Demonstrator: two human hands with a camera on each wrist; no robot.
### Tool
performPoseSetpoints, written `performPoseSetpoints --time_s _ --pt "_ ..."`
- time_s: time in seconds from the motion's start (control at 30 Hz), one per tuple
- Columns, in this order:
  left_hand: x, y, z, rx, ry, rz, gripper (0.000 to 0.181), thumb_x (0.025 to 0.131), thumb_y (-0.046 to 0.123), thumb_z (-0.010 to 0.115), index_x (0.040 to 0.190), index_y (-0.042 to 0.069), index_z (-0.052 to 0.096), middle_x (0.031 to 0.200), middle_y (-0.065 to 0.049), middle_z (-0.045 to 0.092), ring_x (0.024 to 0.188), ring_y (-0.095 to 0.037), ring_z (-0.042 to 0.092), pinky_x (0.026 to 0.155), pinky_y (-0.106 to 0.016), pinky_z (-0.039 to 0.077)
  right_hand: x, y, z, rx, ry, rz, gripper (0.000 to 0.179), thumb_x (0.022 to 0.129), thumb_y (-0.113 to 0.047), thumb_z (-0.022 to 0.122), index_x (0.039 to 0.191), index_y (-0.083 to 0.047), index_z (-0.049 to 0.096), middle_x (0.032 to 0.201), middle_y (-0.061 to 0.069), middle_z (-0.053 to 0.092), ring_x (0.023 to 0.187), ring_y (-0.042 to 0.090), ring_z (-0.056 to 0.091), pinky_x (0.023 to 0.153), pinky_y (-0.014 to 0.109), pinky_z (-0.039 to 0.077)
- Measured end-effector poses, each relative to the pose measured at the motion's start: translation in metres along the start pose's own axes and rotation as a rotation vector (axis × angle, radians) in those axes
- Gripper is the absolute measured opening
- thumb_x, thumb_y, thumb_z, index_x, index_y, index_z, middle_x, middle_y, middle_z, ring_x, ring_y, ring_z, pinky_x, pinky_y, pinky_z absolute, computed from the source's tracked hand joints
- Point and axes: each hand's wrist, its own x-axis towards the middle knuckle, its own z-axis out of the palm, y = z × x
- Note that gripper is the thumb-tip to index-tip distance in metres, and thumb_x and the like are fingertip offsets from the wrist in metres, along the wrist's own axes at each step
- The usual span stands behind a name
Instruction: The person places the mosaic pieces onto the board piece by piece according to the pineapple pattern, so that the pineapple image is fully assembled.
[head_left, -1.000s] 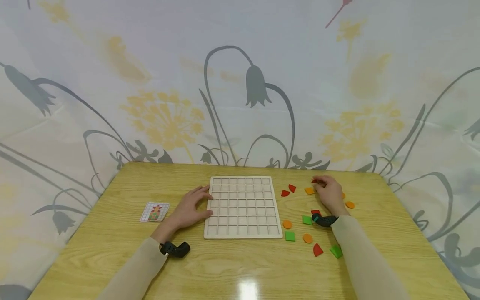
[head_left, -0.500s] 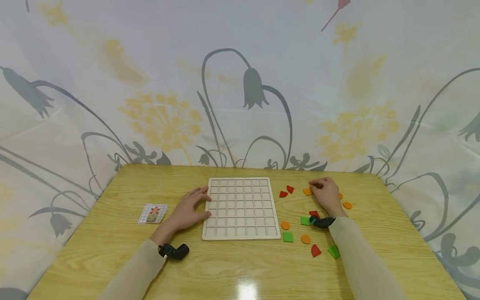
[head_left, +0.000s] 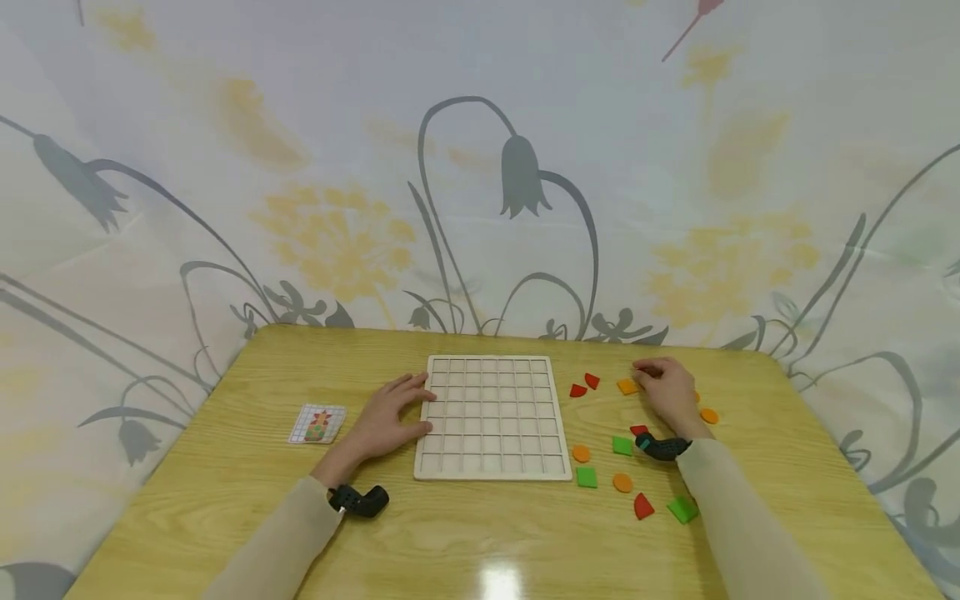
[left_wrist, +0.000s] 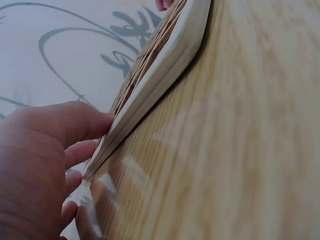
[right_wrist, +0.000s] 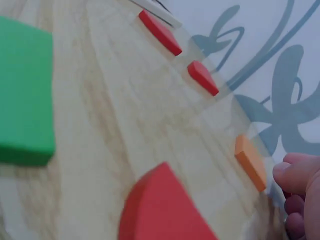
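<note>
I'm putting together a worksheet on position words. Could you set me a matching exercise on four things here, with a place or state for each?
1. picture card
2. grid board
3. left grip
4. orange square

A. beside the right grip
B. touching the grid board's left edge
C. left of the left grip
D. visible cells all empty

Pairs: 1-C, 2-D, 3-B, 4-A

Both arms (head_left: pixel 281 542) are pointing forward; the left hand (head_left: pixel 382 423) is resting with fingers (left_wrist: pixel 80 153) apart, the right hand (head_left: pixel 669 392) is pinching, fingers bent.
</note>
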Motion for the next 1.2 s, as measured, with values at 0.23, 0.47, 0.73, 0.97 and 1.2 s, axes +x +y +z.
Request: performPoseSetpoints --time_s 0.23,0.47,0.73,0.97,1.2 --pt "0.001 0.001 0.001 -0.002 0.0 0.01 0.043 0.091 0.027 0.07 0.13 0.008 0.065 0.154 -0.015 0.041 0.144 -0.042 0.028 0.113 -0.065 0.022 0.009 -0.025 0.006 0.018 -0.046 -0.08 0.025 0.099 -0.011 0.061 0.115 0.005 0.07 0.11 0.021 0.064 0.097 0.036 0.062 0.073 0.035 0.054" --pt "0.001 0.002 0.001 0.001 0.007 0.014 0.042 0.091 0.027 0.071 0.129 0.009 0.065 0.154 -0.014 0.041 0.144 -0.042 0.028 0.113 -0.065 0.022 0.012 -0.071 0.042 0.079 -0.109 -0.156 0.02 0.096 -0.006 0.064 0.111 0.005 0.072 0.107 0.02 0.066 0.091 0.035 0.066 0.074 0.042 0.056" --pt "0.001 0.004 0.001 -0.007 0.007 -0.001 0.042 0.091 0.026 0.071 0.129 0.009 0.066 0.154 -0.014 0.041 0.144 -0.042 0.028 0.113 -0.064 0.022 0.001 -0.112 0.094 0.168 -0.169 -0.201 0.015 0.094 -0.005 0.067 0.106 0.001 0.074 0.103 0.014 0.066 0.091 0.03 0.064 0.078 0.042 0.056" --pt "0.001 0.005 0.001 -0.001 0.013 -0.004 0.041 0.091 0.027 0.071 0.128 0.009 0.066 0.154 -0.014 0.042 0.143 -0.042 0.029 0.113 -0.064 0.023 -0.006 -0.135 0.128 0.228 -0.219 -0.194 0.013 0.092 -0.007 0.07 0.103 -0.004 0.076 0.104 0.008 0.068 0.093 0.026 0.065 0.081 0.041 0.056" --pt "0.001 0.006 0.001 0.007 0.016 -0.004 0.04 0.092 0.028 0.07 0.127 0.01 0.066 0.153 -0.014 0.043 0.143 -0.042 0.03 0.112 -0.065 0.023 -0.013 -0.14 0.148 0.274 -0.245 -0.134 0.007 0.091 -0.012 0.074 0.098 -0.011 0.076 0.095 -0.002 0.07 0.085 0.014 0.063 0.077 0.035 0.054"
